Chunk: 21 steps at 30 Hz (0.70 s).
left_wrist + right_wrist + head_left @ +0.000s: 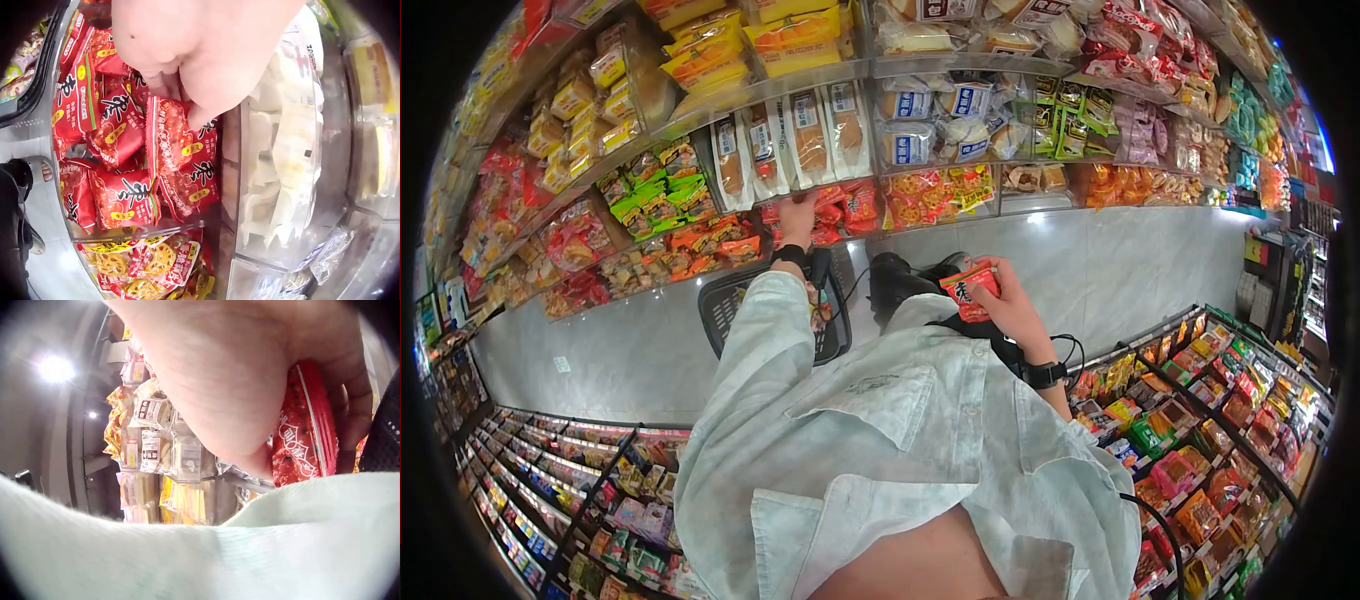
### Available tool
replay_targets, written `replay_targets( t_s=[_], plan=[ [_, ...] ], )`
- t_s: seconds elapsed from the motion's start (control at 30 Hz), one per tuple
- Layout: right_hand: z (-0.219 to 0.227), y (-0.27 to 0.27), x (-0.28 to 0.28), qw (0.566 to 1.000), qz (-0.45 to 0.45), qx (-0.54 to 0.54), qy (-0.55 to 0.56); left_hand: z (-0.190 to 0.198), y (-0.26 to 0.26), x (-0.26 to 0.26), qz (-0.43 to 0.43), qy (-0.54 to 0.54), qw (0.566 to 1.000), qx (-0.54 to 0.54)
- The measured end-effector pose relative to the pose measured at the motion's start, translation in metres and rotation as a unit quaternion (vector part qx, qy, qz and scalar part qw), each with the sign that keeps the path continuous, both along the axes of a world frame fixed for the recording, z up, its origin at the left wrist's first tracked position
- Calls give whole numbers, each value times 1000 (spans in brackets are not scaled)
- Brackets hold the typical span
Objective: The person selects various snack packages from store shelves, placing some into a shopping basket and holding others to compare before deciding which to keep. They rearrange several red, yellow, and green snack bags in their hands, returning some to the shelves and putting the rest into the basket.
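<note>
In the head view my left hand (797,220) reaches into a shelf bin of red jujube packets. Up close in the left wrist view, the thumb of that left hand (200,50) lies on the face of one jujube packet (172,140), with the fingers going down behind its top edge. My right hand (1015,305) grips another red packet (972,292) in front of the body. From the right wrist view this packet (306,428) sits between thumb and fingers, its far side hidden by the hand.
A dark shopping basket (832,345) stands on the floor below the left arm. Lotus-root snack bags (147,265) fill the neighbouring bin, and long wrapped breads (805,135) stand above. Behind the body rise more snack racks (1190,450). Pale floor tiles (1100,250) run alongside.
</note>
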State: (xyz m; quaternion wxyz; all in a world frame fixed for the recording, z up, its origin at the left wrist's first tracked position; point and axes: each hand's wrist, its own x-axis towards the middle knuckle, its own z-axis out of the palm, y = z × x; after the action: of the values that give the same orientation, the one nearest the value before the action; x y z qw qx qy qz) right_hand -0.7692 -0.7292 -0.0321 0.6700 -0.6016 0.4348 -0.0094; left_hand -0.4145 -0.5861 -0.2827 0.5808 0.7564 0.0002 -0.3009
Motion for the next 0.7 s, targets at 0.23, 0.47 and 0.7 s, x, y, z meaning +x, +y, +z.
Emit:
replay_targets(
  t_s=[0.23,0.47,0.7],
  plan=[
    [5,2,-4,1000,-14,-5,6,-16,0,-6,50,-22,998,-29],
    [10,-11,3,997,-19,17,-66,7,15,-32,61,-20,998,-29],
    [17,-24,9,985,70,43,-151,191,-1,-133,-228,159,955,-105]
  ],
)
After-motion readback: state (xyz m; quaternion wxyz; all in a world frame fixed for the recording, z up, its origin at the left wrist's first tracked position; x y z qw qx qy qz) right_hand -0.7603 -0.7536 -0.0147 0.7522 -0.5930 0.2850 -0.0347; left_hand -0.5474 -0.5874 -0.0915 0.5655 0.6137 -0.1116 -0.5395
